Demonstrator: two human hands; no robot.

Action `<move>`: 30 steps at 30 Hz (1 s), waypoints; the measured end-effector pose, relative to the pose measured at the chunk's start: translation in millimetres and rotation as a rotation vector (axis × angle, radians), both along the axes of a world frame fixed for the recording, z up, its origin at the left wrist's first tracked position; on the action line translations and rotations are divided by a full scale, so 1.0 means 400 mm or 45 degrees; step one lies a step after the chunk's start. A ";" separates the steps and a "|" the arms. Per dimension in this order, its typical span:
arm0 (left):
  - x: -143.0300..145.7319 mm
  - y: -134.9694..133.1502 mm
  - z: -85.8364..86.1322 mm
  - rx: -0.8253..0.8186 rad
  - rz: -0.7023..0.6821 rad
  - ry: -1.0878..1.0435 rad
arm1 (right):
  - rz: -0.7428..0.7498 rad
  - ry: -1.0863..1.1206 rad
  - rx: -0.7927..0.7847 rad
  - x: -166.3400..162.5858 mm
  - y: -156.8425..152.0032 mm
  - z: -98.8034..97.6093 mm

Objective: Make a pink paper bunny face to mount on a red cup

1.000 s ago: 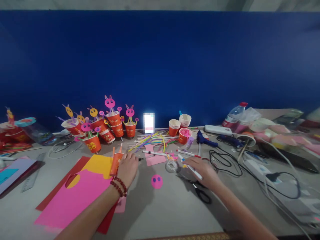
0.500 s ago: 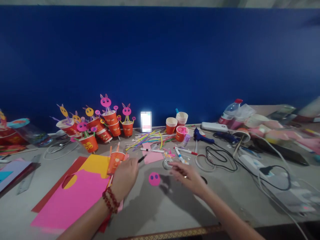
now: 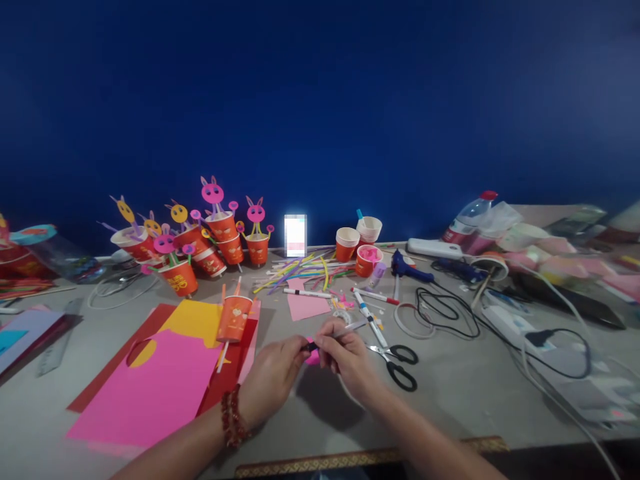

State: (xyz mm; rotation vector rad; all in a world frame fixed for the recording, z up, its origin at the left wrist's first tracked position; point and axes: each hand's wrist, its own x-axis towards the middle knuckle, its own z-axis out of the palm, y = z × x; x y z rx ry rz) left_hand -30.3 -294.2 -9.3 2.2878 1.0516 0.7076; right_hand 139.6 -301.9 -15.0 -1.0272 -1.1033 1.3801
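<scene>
Left forearm [image 3: 180,443]: enters at the lower left, angled up and inward.
Left hand [image 3: 274,379]: back facing up; fingers [image 3: 297,348] drawn together in a pinch, directed right.
Right forearm [image 3: 425,437]: enters at the lower right, angled up and inward.
Right hand [image 3: 347,363]: fingers curled in a pinch, directed left.
Hand spacing: fingertips just beside each other, near mid-view, at about equal height.

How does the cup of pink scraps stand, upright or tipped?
Upright: the cup opens upward, with pink scraps showing inside.
</scene>
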 end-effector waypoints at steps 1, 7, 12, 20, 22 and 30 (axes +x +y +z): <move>0.001 -0.004 0.003 -0.087 -0.025 -0.051 | 0.004 -0.007 -0.005 -0.004 -0.004 -0.001; -0.038 -0.010 -0.037 -0.395 0.049 -0.150 | -0.244 0.188 -0.008 0.069 0.023 0.020; -0.087 -0.021 -0.082 -0.118 0.104 0.134 | -0.283 0.063 -0.015 0.159 0.050 0.008; -0.041 -0.011 -0.107 0.613 -0.230 0.299 | 0.163 -0.338 0.007 0.071 0.078 -0.096; -0.041 -0.010 -0.116 0.614 -0.230 0.308 | 0.128 -0.452 0.116 0.062 0.090 -0.101; -0.044 -0.013 -0.132 0.544 -0.227 0.338 | 0.009 -0.554 0.297 0.046 0.085 -0.126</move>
